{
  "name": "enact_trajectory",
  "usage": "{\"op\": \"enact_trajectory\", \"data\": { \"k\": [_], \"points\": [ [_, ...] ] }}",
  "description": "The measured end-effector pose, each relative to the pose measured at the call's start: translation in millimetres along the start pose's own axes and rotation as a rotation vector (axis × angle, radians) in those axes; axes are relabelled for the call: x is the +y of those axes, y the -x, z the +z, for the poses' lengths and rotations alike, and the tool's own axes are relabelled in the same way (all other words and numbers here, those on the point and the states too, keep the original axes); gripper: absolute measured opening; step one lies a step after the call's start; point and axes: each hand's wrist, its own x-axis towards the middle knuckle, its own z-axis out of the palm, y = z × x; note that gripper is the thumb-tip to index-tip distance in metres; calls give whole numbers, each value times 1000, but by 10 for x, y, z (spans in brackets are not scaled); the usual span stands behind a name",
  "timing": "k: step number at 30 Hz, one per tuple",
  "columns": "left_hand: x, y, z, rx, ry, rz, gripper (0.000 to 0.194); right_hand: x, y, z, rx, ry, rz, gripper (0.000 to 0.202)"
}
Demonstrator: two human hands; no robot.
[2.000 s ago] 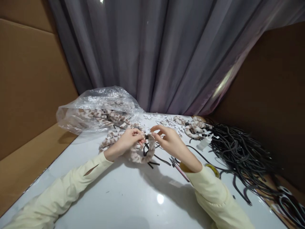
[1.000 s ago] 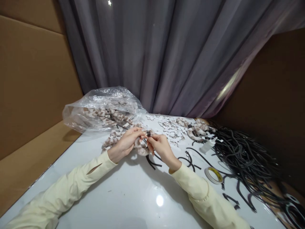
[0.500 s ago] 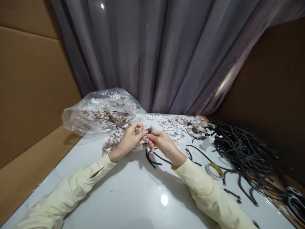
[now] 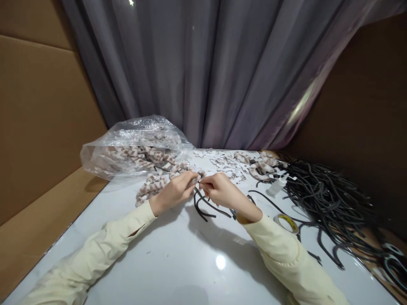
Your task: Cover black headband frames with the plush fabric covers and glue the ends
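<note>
My left hand [image 4: 174, 191] is closed around a brown-and-white plush tube [image 4: 202, 173], mostly hidden by the fingers. My right hand [image 4: 221, 190] meets it fingertip to fingertip, pinched at the tube's dark end; what exactly sits in that pinch is too small to make out. More spotted plush tubes [image 4: 151, 186] lie heaped behind and beside my left hand. Under my right hand, several short black cords [image 4: 201, 208] rest on the white table.
A clear plastic bag [image 4: 104, 156] of plush tubes stands at back left. To the right are plush loops [image 4: 262, 166], a small white squeeze bottle [image 4: 277, 186], a tape roll [image 4: 288, 223] and a big tangle of black cords [image 4: 327, 203]. Fabric scraps [image 4: 222, 163] litter the back; cardboard walls both sides.
My right hand has turned over more, its back now upward and the fingertips pinched lower on the dark end. My left hand has shifted slightly down and right, covering more of the tube.
</note>
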Motion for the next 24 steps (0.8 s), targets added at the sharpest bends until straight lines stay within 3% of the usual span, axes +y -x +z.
{"op": "enact_trajectory", "data": {
  "k": [3, 7, 12, 20, 24],
  "points": [
    [4, -35, -37, -34, 37, -29, 20, 29, 23, -3, 54, 179, -100, 22],
    [41, -111, -110, -108, 133, -236, 17, 49, 76, 19, 71, 392, -144, 19],
    [77, -142, -158, -162, 167, -309, 21, -11, 148, -4, 140, 596, -169, 36],
    [145, -173, -198, -164, 378, -462, 16, 103, -1, -104, 193, 287, -327, 37],
    [150, -164, -191, -159, 432, -481, 17, 183, -91, -146, 172, 107, -303, 32]
  ]
}}
